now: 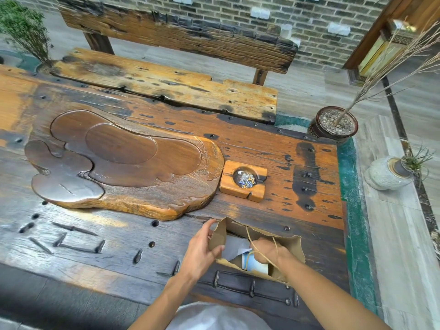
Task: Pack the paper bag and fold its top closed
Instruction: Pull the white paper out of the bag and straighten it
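Brown kraft paper forms the paper bag [289, 246], which is standing upright with its mouth open near the front right edge of the dark, weathered wooden table [95, 253]. The left hand [202, 248] is pinching the bag's left rim, thumb inside and fingers outside, holding the mouth open. The right hand [267, 252] is reaching down into the bag, its fingers curled around something inside; exactly what they are closing on is hidden by the hand itself. Inside the bag, a crumpled white sheet of paper [234, 246] is lying toward the left, and a white cylindrical container with a blue band [252, 264] is lying just below the right hand. The bag's twine handle [252, 244] is looping across the right hand's wrist and knuckles. Beyond the bag, a square wooden ashtray [244, 181] is sitting on the table, just beside a large carved wooden tea tray [119, 160] to its left. A wooden bench [166, 84] is standing along the table's far side, with a potted plant [333, 122] on the floor to its right.
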